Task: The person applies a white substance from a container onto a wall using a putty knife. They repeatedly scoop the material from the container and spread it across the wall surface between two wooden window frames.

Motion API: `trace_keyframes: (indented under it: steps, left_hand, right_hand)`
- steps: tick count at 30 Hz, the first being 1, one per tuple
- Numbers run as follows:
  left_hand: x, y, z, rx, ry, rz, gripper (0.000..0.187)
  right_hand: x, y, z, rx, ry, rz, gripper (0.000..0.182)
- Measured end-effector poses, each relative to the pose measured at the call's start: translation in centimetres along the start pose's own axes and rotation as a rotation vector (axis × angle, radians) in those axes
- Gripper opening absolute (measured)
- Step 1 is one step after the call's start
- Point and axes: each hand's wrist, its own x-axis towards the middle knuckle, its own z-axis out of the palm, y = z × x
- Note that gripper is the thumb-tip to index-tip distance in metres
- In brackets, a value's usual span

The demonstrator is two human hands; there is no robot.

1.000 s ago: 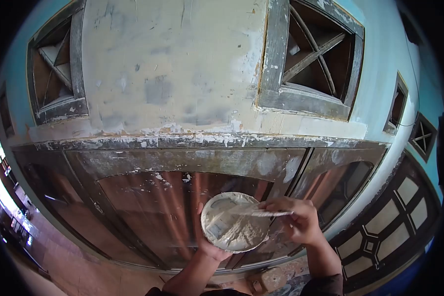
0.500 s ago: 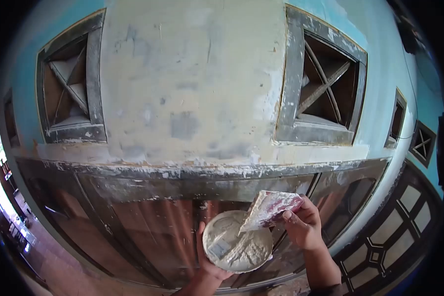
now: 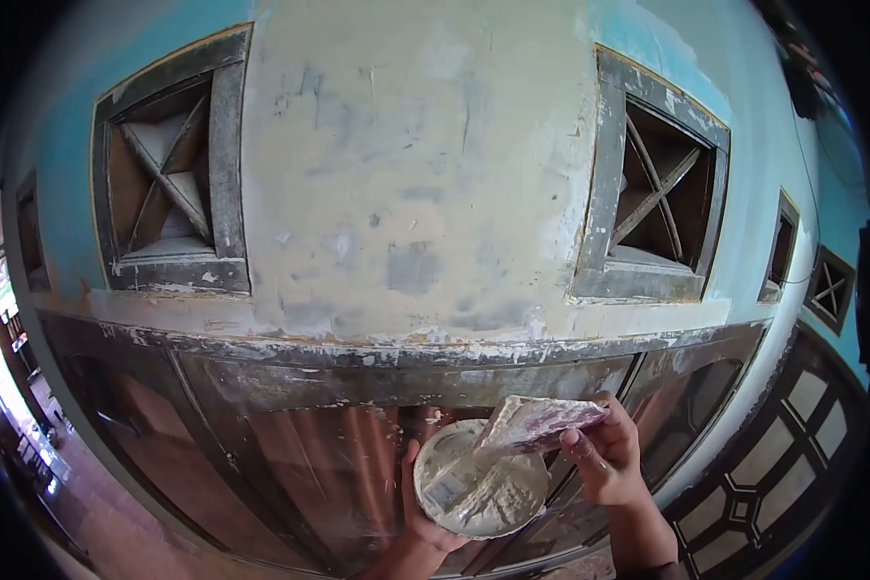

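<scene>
A round container (image 3: 439, 462) of pale, thick paste (image 3: 493, 500) is held from below and along its left side by the left hand (image 3: 427, 520), its fingers spread around the wall and pressed to it. Above the container's right part, a flat, reddish scraper (image 3: 549, 425) coated with whitish paste is gripped at its right end by the right hand (image 3: 604, 454), the thumb set against the near face and the fingers closed behind the edge. The scraper's lower left corner is placed over the paste; whether the two touch cannot be told. Behind them, glazed wooden panels (image 3: 300, 464) are seen beneath a patchy cream wall (image 3: 406, 174), which is flanked by a left vent frame (image 3: 230, 155) and a right vent frame (image 3: 604, 174), each crossed by diagonal bars.
</scene>
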Motion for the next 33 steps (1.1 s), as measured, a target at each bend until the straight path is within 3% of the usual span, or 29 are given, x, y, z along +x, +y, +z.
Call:
trace_keyframes:
  steps: [4, 6, 8, 12, 14, 18, 20, 21, 23, 27, 29, 33]
  left_hand:
    - [-0.4, 0.7, 1.1, -0.007, -0.063, 0.062, 0.072]
    - [-0.7, 1.2, 1.6, -0.008, -0.046, 0.103, 0.072]
    - [-1.0, 1.8, 2.1, 0.069, -0.066, 0.108, 0.072]
    - [-1.9, 3.6, 2.0, -0.028, -0.225, 0.065, 0.07]
    - [-2.6, 4.5, 2.6, -0.062, -0.174, 0.09, 0.07]
    - [-3.5, 6.0, 1.9, 0.229, 0.034, 0.141, 0.07]
    - [-3.8, 6.6, 1.1, 0.204, 0.097, 0.191, 0.08]
    - [-3.8, 6.4, 1.8, 0.207, 0.097, 0.191, 0.08]
    - [-3.6, 5.9, 4.1, -0.037, -0.17, 0.204, 0.08]
    - [-4.0, 6.6, 4.4, -0.022, -0.119, 0.19, 0.08]
    - [-4.2, 7.5, 3.1, 0.238, 0.05, 0.146, 0.08]
    - [-3.9, 8.1, 4.4, 0.219, -0.064, 0.139, 0.075]
  right_hand:
    - [1.1, -0.6, 1.3, -0.165, -0.079, -0.024, 0.015]
    - [1.4, -0.8, 2.4, -0.088, -0.051, 0.021, 0.015]
    - [1.8, -0.3, 2.8, -0.061, -0.155, 0.047, 0.014]
    - [3.2, -1.0, 5.4, -0.05, -0.207, 0.093, 0.012]
    - [3.3, -0.7, 5.7, -0.157, -0.237, 0.063, 0.01]
    - [3.8, 0.0, 6.9, -0.178, -0.301, 0.033, 0.007]
    - [3.8, 0.5, 7.0, -0.258, -0.342, 0.001, 0.007]
    - [3.8, 0.2, 7.7, -0.23, -0.299, -0.002, 0.008]
    - [3.8, -0.1, 8.0, -0.221, -0.314, -0.029, 0.009]
    - [4.0, -0.6, 8.7, -0.264, -0.34, 0.008, 0.011]
    - [4.4, -0.4, 8.6, -0.285, -0.332, -0.034, 0.012]
    - [4.5, -1.4, 9.6, -0.288, -0.293, -0.076, 0.012]
